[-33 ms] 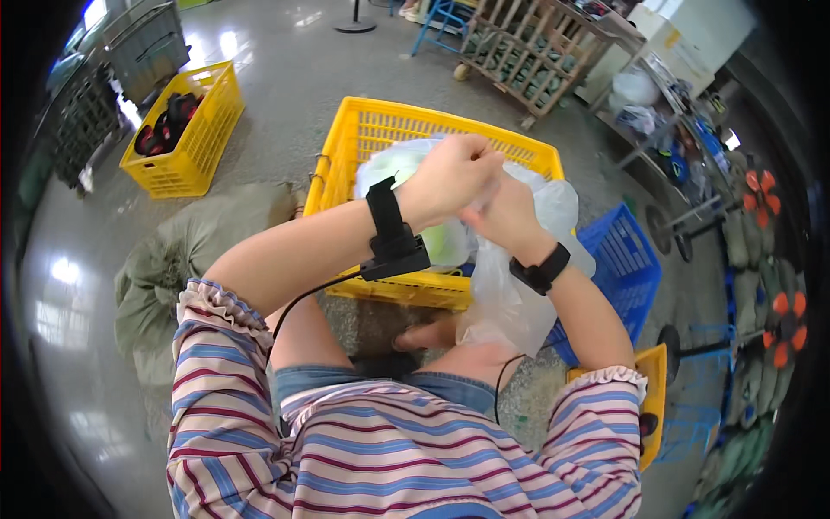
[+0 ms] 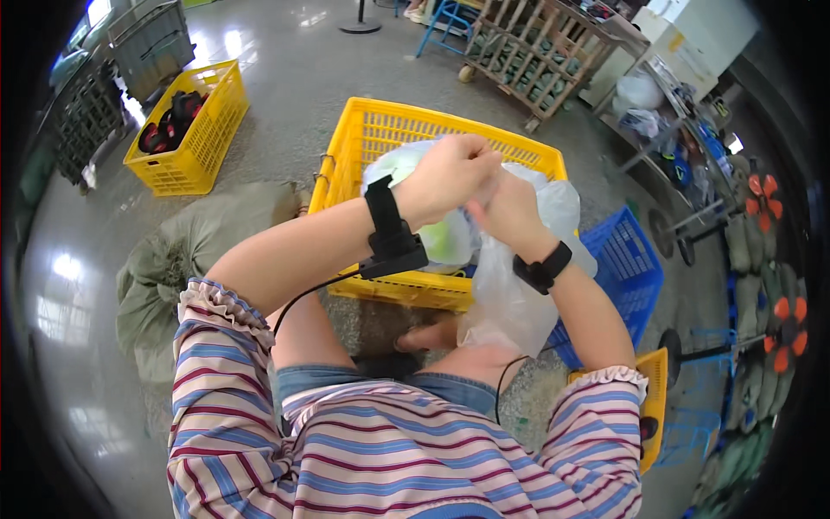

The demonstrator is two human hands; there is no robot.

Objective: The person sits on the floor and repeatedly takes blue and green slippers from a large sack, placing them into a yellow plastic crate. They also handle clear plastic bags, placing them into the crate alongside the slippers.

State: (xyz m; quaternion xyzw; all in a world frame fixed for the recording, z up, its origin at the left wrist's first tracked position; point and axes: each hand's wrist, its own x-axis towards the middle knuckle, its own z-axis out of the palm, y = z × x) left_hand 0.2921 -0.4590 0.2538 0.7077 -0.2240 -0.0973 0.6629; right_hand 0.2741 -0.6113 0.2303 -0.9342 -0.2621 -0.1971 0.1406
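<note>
Both hands meet over the near part of a yellow crate (image 2: 454, 112) in front of me. My left hand (image 2: 454, 173) is closed in a fist, its fingertips hidden. My right hand (image 2: 512, 212) presses against it from the right, also closed. Between them they pinch the gathered top of a translucent white plastic bag (image 2: 510, 298), which hangs below my right hand and rests against my right thigh. More clear plastic bags (image 2: 558, 208) fill the crate, and one with something pale green inside (image 2: 445, 242) lies under my left hand.
A blue crate (image 2: 627, 268) stands tilted to the right, with another yellow crate (image 2: 653, 381) nearer me. A stuffed olive sack (image 2: 199, 251) lies at left. Behind it is a yellow crate (image 2: 186, 164) holding black and red things. A wooden slatted cart (image 2: 536, 65) stands far right.
The whole view has shifted very slightly. Both hands keep the same grip in the same place.
</note>
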